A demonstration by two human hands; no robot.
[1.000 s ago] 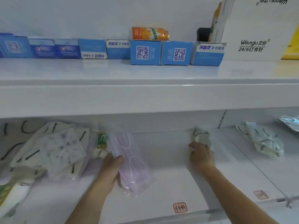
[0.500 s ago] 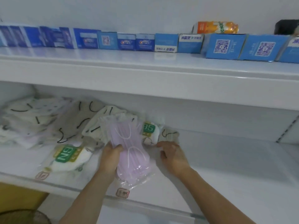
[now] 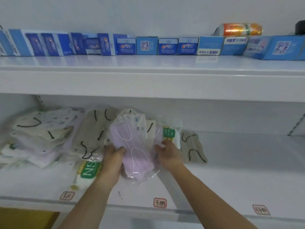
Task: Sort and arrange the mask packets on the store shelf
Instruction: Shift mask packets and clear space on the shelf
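My left hand (image 3: 113, 157) grips a clear packet of lilac masks (image 3: 132, 146) by its left edge, just above the lower shelf (image 3: 239, 171). My right hand (image 3: 168, 153) pinches another lilac packet (image 3: 158, 138) at the first packet's right side. Behind them stand patterned and cream mask packets (image 3: 137, 120). A heap of cream and grey masks with black ear loops (image 3: 92, 133) lies to the left. Two green-labelled mask packets lie nearby, one (image 3: 88, 171) by my left wrist, the other (image 3: 170, 134) behind my right hand. A beige mask packet (image 3: 192, 147) lies to the right.
The upper shelf (image 3: 148, 75) overhangs the work area and carries a row of blue toothpaste boxes (image 3: 168, 46) and an orange can (image 3: 241, 29). Red-stamped labels (image 3: 160, 202) mark the lower shelf's front edge. The lower shelf's right part is bare white.
The view swung left, back to the mask heap. My right hand left the beige packet lying on the shelf and came to the lilac packets. My left hand kept its packet.
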